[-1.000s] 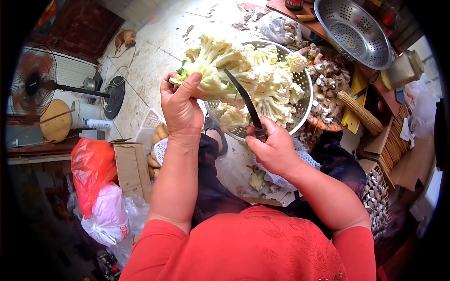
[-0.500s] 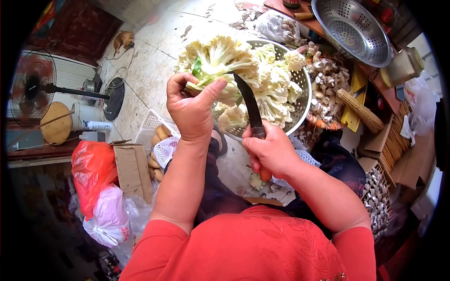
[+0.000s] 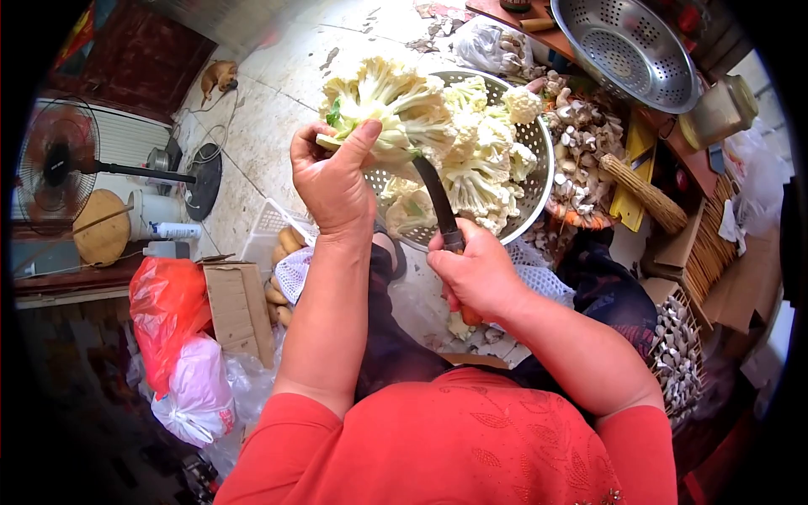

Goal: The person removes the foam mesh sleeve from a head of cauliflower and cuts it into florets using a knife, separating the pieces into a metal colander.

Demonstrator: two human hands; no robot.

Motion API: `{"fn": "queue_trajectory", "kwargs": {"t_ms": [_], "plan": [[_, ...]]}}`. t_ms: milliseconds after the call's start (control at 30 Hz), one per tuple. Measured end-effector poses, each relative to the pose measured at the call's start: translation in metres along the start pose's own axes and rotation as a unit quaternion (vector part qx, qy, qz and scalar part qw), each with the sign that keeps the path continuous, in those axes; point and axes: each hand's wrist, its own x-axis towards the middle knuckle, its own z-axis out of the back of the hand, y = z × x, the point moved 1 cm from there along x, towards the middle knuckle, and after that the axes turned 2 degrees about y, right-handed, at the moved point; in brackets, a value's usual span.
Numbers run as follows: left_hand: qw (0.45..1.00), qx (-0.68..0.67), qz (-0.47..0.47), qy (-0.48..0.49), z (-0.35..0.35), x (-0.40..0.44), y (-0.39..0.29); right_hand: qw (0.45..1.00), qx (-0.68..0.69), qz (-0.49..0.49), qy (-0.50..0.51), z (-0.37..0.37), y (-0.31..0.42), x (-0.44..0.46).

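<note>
My left hand (image 3: 334, 181) grips a large piece of cauliflower (image 3: 391, 105) by its stem side, thumb on top, with a bit of green leaf near the fingers. In my right hand (image 3: 478, 273) is a knife (image 3: 435, 194) with a dark curved blade and an orange-brown handle end. The blade points up and left, its tip at the lower edge of the cauliflower; whether it cuts in, I cannot tell. Beneath and behind both sits a metal colander (image 3: 545, 181) with several cauliflower florets (image 3: 480, 168) in it.
An empty steel colander (image 3: 627, 55) rests on a table at upper right, by a jar (image 3: 720, 109). Garlic bulbs (image 3: 581, 139) pile beside the florets. Potatoes (image 3: 282, 252), a cardboard box (image 3: 238, 307) and plastic bags (image 3: 168, 316) lie left. A fan (image 3: 59, 160) and a dog (image 3: 220, 78) are farther off.
The cauliflower and my left hand have shifted slightly left, and the piece is turned a little. The knife has moved slightly left and down, its tip lower against the cauliflower.
</note>
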Motion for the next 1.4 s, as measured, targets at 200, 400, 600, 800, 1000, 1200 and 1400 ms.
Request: {"fn": "queue_trajectory", "kwargs": {"t_ms": [200, 400, 600, 800, 1000, 1200, 1400], "plan": [[1.0, -0.009, 0.011, -0.015, -0.001, 0.005, 0.001, 0.996, -0.069, 0.029, -0.041, 0.011, 0.004, -0.008], [0.999, 0.011, 0.037, -0.02, 0.011, 0.008, -0.003, 0.969, -0.088, 0.171, -0.157, 0.032, 0.009, -0.002], [0.985, -0.078, 0.128, 0.089, 0.006, -0.012, -0.013, 0.948, -0.058, 0.232, -0.21, 0.045, 0.026, 0.023], [0.97, -0.137, 0.162, 0.118, 0.01, -0.01, -0.013, 0.97, 0.024, 0.187, -0.153, 0.042, 0.036, 0.019], [0.96, -0.151, 0.193, 0.134, 0.025, 0.003, -0.004, 0.968, 0.026, 0.21, -0.134, 0.049, 0.038, 0.024], [0.955, -0.186, 0.205, 0.111, 0.032, 0.023, 0.005, 0.97, 0.095, 0.2, -0.096, 0.056, 0.042, 0.019], [0.976, -0.149, 0.157, -0.029, 0.048, 0.043, 0.004, 0.956, 0.022, 0.195, -0.218, 0.087, 0.039, 0.027]]}}
